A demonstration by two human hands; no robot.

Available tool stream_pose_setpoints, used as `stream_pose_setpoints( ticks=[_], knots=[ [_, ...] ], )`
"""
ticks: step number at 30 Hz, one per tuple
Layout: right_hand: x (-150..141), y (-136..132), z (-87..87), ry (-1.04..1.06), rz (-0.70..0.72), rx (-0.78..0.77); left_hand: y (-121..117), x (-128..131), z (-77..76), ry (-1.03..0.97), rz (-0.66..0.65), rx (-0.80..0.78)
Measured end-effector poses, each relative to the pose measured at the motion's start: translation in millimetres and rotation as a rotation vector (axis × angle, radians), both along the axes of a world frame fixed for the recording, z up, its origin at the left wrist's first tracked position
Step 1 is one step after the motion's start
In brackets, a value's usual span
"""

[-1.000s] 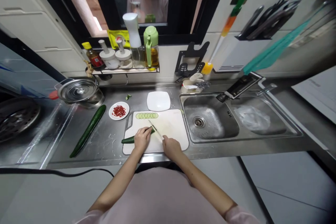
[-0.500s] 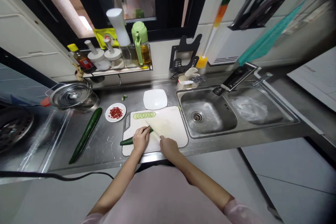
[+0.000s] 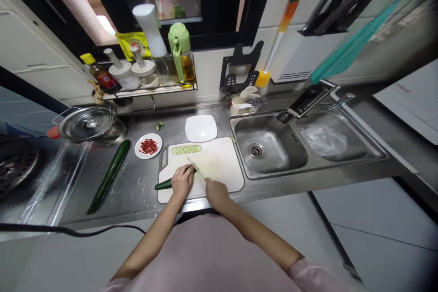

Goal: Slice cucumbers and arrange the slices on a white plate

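Observation:
My left hand (image 3: pixel 182 181) presses a piece of cucumber (image 3: pixel 163 185) against the white cutting board (image 3: pixel 222 164), fingers bent over it. In my right hand (image 3: pixel 217 195) is the handle of a knife (image 3: pixel 199 169); its blade lies across the cucumber's cut end, close to my left fingertips. An overlapping row of thin cucumber slices (image 3: pixel 186 149) rests along the board's upper left. Just beyond the board sits a white square plate (image 3: pixel 200 128).
To the left are a whole cucumber (image 3: pixel 108 177), a white plate (image 3: pixel 148 155) of chopped red pieces and a lidded pot (image 3: pixel 91 125). A double sink (image 3: pixel 270 146) lies right of the board. Bottles and jars stand on a rack (image 3: pixel 150 92) at the wall.
The view has shifted slightly. The knife blade shows at a different tilt by the cucumber's end, while both hands keep their holds and the slices stay in their row.

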State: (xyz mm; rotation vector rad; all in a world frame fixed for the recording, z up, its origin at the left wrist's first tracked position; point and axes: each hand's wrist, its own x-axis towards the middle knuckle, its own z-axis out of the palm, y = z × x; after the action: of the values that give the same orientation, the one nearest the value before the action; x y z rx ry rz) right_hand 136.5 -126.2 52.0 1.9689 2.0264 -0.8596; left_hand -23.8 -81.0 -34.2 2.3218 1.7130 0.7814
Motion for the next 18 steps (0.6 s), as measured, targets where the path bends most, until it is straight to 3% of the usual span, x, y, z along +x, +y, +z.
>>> stream_pose_setpoints(
  ticks=[18],
  knots=[
    [-4,13,-0.7,0.029,0.016,-0.012,0,-1,-1.3,-0.021,-0.020,-0.004]
  ],
)
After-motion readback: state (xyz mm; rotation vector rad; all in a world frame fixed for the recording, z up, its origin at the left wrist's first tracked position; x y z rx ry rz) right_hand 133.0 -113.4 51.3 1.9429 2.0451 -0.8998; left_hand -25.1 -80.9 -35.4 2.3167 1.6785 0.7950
